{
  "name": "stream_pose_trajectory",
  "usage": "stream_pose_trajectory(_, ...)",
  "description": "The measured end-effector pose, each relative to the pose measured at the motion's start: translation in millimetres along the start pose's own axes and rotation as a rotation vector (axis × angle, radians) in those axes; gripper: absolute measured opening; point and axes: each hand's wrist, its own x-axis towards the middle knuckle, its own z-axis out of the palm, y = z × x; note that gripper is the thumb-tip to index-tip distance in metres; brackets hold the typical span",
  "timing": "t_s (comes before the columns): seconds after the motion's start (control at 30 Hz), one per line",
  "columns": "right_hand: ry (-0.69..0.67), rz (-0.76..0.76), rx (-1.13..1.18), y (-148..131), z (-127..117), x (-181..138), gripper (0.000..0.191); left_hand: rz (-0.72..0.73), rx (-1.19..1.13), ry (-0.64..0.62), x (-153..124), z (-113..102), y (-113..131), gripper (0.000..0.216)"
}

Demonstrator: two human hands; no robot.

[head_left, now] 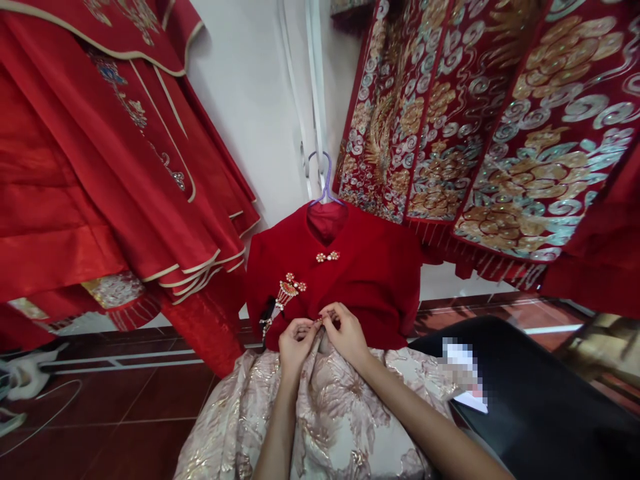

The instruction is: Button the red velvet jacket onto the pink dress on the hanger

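Note:
A red velvet-like jacket (370, 267) hangs on a purple hanger (327, 177), over a pale skirt (345, 420) with a metallic flower pattern. My left hand (299, 340) and my right hand (346, 331) meet at the jacket's lower front edge, fingertips pinched together. A small fastening may lie between them, but the fingers mostly cover it. Higher up, a beaded gold flower clasp (328, 257) joins the front below the neckline. To the left, a fan-shaped brooch (287, 291) with dangling beads is fixed on the jacket.
Red garments (115, 153) with gold edging hang at left. Densely embroidered panels (490, 127) hang at right, fringed along the bottom. A black seat (540, 393) at lower right carries a white item (467, 377), partly blurred out. A white rail (150, 363) runs above the tiled floor (140, 433).

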Motion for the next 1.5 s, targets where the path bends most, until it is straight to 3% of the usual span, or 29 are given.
stream_pose_trajectory(0.23, 0.002, 0.002, -0.064, -1.3, 0.1, 0.8, 0.020, 0.016, 0.040, -0.394, -3.5, -8.2, 21.9, 0.026)
stream_pose_trajectory(0.3, -0.007, -0.018, -0.095, -1.0, 0.0, 1.5, 0.023, 0.017, 0.006, -0.334, 9.5, -11.2, 25.3, 0.027)
stream_pose_trajectory(0.43, -0.004, -0.019, -0.127, -0.7, -0.2, 3.1, 0.028, -0.049, -0.217, -0.021, 48.3, -14.2, 36.5, 0.034)
stream_pose_trajectory(0.63, -0.001, -0.017, -0.114, -2.3, -1.5, 3.3, 0.027, -0.198, -0.453, -0.140, 65.6, -4.0, 53.2, 0.039)
stream_pose_trajectory(0.8, 0.004, -0.012, -0.108, -2.7, -2.5, 2.9, 0.026, -0.205, -0.450, 0.090, 63.6, 12.0, 47.7, 0.035)
stream_pose_trajectory(0.87, 0.003, -0.014, -0.107, -1.9, -2.1, 2.7, 0.026, -0.182, -0.432, 0.121, 63.1, 19.7, 50.0, 0.034)
stream_pose_trajectory(0.97, 0.002, -0.019, -0.088, -0.2, -1.0, 2.4, 0.024, -0.059, -0.262, -0.028, 62.2, 31.2, 65.2, 0.034)
stream_pose_trajectory(1.07, -0.003, -0.013, -0.074, 0.9, -0.6, 2.3, 0.020, 0.219, 0.030, -0.167, 64.9, 38.6, 88.4, 0.028)
stream_pose_trajectory(1.2, -0.004, -0.010, -0.064, 0.9, -1.1, 2.3, 0.021, 0.593, 0.521, -0.198, 76.5, 39.1, 114.0, 0.030)
stream_pose_trajectory(1.33, -0.008, -0.010, -0.056, 0.4, -1.1, 1.8, 0.025, 0.840, 0.890, -0.257, 91.0, 34.8, 132.1, 0.025)
stream_pose_trajectory(1.4, 0.049, -0.013, -0.011, -2.3, -2.8, 2.2, 0.023, 0.951, 0.953, -0.339, 97.7, 32.9, 140.5, 0.022)
stream_pose_trajectory(1.5, 0.253, -0.030, 0.106, -11.9, -10.5, 4.2, 0.015, 1.076, 0.999, -0.468, 105.5, 32.0, 148.1, 0.019)
